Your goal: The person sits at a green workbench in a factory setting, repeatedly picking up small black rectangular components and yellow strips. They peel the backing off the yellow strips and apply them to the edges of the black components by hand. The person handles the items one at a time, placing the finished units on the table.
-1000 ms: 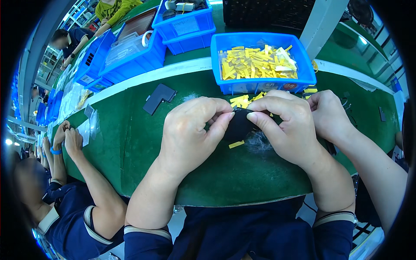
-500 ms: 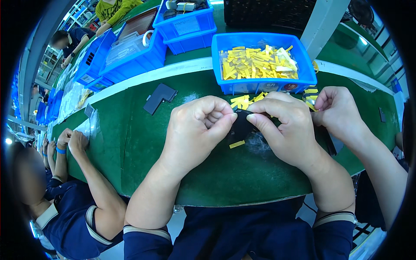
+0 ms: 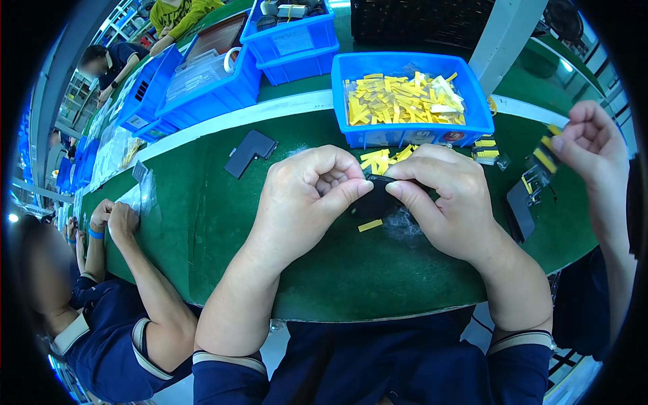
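A small flat black part (image 3: 373, 204) is pinched between my two hands above the green table. My left hand (image 3: 312, 202) grips its upper left edge with thumb and forefinger, the other fingers curled in. At its upper right edge, the thumb and fingers of my right hand (image 3: 439, 199) are closed on it. The exact kind of part cannot be made out, as fingers cover its edges. Just below it a yellow strip (image 3: 370, 225) lies on the table, beside a crumpled clear film (image 3: 403, 226). Loose yellow strips (image 3: 378, 162) lie behind my hands.
A blue bin (image 3: 412, 137) full of yellow strips stands behind my hands. An L-shaped black part (image 3: 250, 154) lies at left, another black part (image 3: 520, 212) at right. A co-worker's hand (image 3: 594, 142) holds yellow-striped pieces at right; another co-worker's hands (image 3: 115, 219) work at left.
The co-worker's hand at right has moved away to the right with yellow-striped pieces. The black part has tilted slightly between my fingers; my hands stay in nearly the same place.
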### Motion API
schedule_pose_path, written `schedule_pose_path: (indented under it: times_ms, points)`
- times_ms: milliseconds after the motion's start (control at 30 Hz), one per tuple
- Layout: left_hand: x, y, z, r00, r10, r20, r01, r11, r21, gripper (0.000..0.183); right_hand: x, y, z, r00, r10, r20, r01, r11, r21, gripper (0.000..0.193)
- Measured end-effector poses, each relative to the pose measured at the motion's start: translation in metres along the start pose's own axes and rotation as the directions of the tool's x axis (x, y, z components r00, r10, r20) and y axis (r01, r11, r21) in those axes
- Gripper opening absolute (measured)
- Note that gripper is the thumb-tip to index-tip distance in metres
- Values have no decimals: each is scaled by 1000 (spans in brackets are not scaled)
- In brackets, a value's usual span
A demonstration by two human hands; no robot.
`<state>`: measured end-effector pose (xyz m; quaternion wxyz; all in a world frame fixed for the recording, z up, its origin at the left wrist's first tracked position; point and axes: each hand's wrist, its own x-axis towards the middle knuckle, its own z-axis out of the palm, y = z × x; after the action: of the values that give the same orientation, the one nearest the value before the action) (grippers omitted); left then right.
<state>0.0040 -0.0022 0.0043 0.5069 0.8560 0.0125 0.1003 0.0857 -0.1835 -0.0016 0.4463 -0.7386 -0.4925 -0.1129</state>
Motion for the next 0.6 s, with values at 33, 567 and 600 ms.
schedule_pose_path:
  times_ms: [33,567,600]
  points:
    - [0,-1,0,1000,-24,10,24,997,-79,9,0,0,0,1000,-1,0,1,1000,4,8]
    - [0,-1,-5,993,120,11,-117,981,-158,8,3,4,-6,998,14,60,-25,982,189,10]
    - [0,1,-5,989,147,-6,-147,984,-99,8,3,4,-7,998,15,68,-28,981,190,10]
